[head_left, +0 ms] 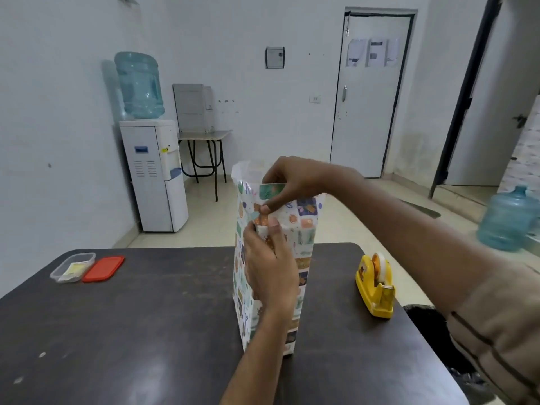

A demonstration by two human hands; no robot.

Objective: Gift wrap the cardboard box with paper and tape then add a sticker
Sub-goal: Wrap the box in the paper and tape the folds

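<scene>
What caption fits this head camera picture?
Two hands fold patterned paper over an upright box beside a yellow tape dispenser.

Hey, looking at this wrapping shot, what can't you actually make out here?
Head view only:
- The cardboard box: fully hidden by the wrapping paper.
- Any tape on the seam: covered by the left hand and right hand.
- Contents of the clear container beside the red lid: too small.
- Notices on the door: blurred.
- Tape dispenser label: too small.

A dark table [175,331] carries the upright wrapped box [301,258] at centre, a yellow tape dispenser [375,286] right, and a clear container [73,266] beside its red lid [103,268] far left.
</scene>
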